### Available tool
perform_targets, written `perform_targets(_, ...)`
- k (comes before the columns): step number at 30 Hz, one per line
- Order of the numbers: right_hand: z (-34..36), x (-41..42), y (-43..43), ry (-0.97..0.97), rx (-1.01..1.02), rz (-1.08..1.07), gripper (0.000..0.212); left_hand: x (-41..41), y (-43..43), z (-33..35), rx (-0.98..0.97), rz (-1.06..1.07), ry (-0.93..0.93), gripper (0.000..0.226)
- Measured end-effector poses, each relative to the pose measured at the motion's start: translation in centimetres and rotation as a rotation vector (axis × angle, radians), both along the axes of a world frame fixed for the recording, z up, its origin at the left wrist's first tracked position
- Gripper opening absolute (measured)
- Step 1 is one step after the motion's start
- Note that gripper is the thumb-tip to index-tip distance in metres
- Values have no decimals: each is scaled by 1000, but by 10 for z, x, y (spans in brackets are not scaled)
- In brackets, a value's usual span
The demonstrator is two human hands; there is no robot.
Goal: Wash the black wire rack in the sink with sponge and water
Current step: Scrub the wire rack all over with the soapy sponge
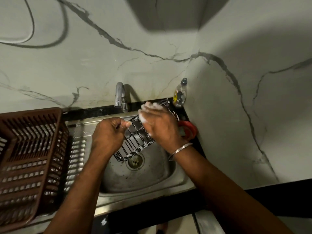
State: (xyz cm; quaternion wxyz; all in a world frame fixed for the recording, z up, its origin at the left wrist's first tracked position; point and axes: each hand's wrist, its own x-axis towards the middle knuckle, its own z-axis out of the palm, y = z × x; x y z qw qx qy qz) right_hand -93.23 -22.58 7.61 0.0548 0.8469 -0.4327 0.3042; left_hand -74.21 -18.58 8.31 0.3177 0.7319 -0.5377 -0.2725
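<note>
Head view: left hand (108, 134) grasps sudsy wire rack (137, 141) above steel sink (152, 176); foamy right hand (159, 126) grip unclear.

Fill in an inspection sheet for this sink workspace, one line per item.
Surface: steel sink, wet, drain uncovered; no stream seen at the tap.
Job's things: black wire rack, foam-streaked, held tilted over the sink; sponge not seen.
Clutter: brown slotted basket on the drainboard; bottle in the corner; red ring at the sink's right edge.
Hands: left hand grips the rack's left side; right hand, foamy, lies on its far end.
Cables: one cable loops on the wall, upper left.
Surroundings: marbled wall.
</note>
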Motion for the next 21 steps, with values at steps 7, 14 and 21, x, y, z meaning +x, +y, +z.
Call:
perform_targets(7,7,-2,-2,-14,87,-39,20,-2,0,-3,-4,5,9,20)
perform_targets(14,18,-20,-18,-109,129,-99,14,0,5,-4,1,15,53,20)
perform_targets(21,17,-45,-47,-810,441,-344,25,9,4,-11,-45,3,158,19)
